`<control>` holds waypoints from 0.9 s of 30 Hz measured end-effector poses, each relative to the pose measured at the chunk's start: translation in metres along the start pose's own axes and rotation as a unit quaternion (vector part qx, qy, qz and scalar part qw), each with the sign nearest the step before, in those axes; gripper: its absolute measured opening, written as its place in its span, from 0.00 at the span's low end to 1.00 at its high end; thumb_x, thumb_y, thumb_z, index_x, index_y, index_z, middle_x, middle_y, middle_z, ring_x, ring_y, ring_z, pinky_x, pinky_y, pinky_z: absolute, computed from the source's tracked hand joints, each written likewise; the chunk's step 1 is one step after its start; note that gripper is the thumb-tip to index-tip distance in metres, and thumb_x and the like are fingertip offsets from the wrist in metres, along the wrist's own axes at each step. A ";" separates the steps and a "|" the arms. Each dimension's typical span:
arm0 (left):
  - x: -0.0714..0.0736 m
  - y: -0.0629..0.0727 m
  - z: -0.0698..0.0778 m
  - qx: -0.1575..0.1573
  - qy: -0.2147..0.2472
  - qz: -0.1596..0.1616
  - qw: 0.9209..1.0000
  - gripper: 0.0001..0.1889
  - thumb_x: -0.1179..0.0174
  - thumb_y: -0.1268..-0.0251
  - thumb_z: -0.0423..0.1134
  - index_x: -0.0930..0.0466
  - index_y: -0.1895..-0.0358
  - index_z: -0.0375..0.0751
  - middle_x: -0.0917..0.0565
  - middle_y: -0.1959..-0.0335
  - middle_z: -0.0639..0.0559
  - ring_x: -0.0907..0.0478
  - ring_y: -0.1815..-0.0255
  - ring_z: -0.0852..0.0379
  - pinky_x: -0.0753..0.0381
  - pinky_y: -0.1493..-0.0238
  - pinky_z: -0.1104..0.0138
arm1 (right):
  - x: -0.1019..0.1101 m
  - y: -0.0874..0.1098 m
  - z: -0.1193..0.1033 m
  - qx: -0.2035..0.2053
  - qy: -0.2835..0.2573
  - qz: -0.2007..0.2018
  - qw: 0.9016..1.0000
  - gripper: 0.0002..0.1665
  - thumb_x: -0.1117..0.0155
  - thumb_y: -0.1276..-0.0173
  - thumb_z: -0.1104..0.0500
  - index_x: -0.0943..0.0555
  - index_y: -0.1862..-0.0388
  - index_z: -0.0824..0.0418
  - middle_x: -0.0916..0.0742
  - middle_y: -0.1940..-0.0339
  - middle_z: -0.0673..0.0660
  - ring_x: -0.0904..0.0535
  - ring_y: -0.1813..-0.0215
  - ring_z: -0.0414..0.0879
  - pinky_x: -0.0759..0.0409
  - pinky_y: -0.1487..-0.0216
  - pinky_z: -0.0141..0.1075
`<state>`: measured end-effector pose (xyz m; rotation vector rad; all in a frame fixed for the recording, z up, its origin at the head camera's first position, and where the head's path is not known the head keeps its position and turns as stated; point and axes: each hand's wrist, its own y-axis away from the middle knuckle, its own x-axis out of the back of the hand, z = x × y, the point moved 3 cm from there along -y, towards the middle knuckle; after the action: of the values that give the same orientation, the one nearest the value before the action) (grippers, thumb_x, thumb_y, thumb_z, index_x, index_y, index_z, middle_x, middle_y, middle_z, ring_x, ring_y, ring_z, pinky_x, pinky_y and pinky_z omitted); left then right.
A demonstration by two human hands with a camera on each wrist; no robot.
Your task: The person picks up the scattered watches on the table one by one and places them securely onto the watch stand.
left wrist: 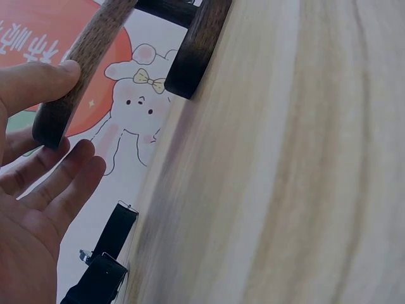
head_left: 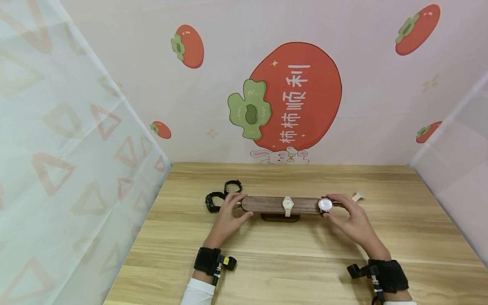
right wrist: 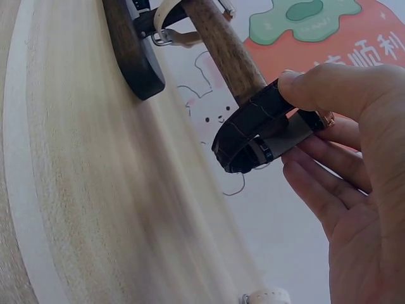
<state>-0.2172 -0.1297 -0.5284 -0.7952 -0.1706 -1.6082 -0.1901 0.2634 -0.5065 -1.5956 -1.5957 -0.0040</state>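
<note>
A dark wooden watch stand (head_left: 267, 205) with a horizontal bar over a small base (head_left: 280, 218) stands on the table. My left hand (head_left: 227, 220) grips the bar's left end, thumb on the near side and fingers behind. Around the middle of the bar sits a watch with a cream strap (head_left: 288, 205). At the right end, a white-dial watch (head_left: 325, 205) is looped around the bar; its strap (right wrist: 247, 130) is black in the right wrist view. My right hand (head_left: 352, 222) pinches this watch between thumb and fingers.
Two black-strapped watches (head_left: 213, 202) (head_left: 233, 186) lie on the wood-grain table (head_left: 289, 262), beside and beyond my left hand. A pale strap (head_left: 357, 196) pokes out behind my right hand. A printed backdrop (head_left: 213, 97) rises at the table's far edge.
</note>
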 end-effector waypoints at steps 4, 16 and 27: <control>0.000 0.000 -0.001 0.005 0.004 -0.001 1.000 0.33 0.23 0.35 0.39 0.22 0.28 0.40 0.24 0.31 0.43 0.25 0.28 0.39 0.18 0.31 0.45 | -0.002 0.000 0.001 -0.005 -0.003 -0.009 1.000 0.39 0.18 0.44 0.73 0.19 0.32 0.64 0.13 0.40 0.62 0.23 0.41 0.22 0.29 0.34 0.14; 0.000 0.000 0.000 0.006 0.007 -0.003 1.000 0.33 0.23 0.35 0.40 0.22 0.28 0.37 0.24 0.31 0.43 0.25 0.28 0.39 0.18 0.31 0.44 | -0.006 -0.001 0.000 0.015 -0.010 -0.014 1.000 0.40 0.16 0.47 0.74 0.18 0.33 0.66 0.13 0.41 0.64 0.23 0.38 0.24 0.32 0.33 0.11; -0.001 0.001 -0.001 -0.002 0.015 -0.001 1.000 0.33 0.24 0.34 0.39 0.23 0.28 0.38 0.24 0.31 0.43 0.25 0.28 0.39 0.18 0.31 0.43 | -0.008 -0.002 0.000 0.006 -0.008 -0.029 1.000 0.40 0.16 0.45 0.71 0.19 0.32 0.64 0.13 0.39 0.63 0.23 0.38 0.25 0.32 0.32 0.12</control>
<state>-0.2170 -0.1300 -0.5299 -0.7739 -0.1482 -1.6217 -0.1933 0.2568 -0.5098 -1.5425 -1.6507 -0.0138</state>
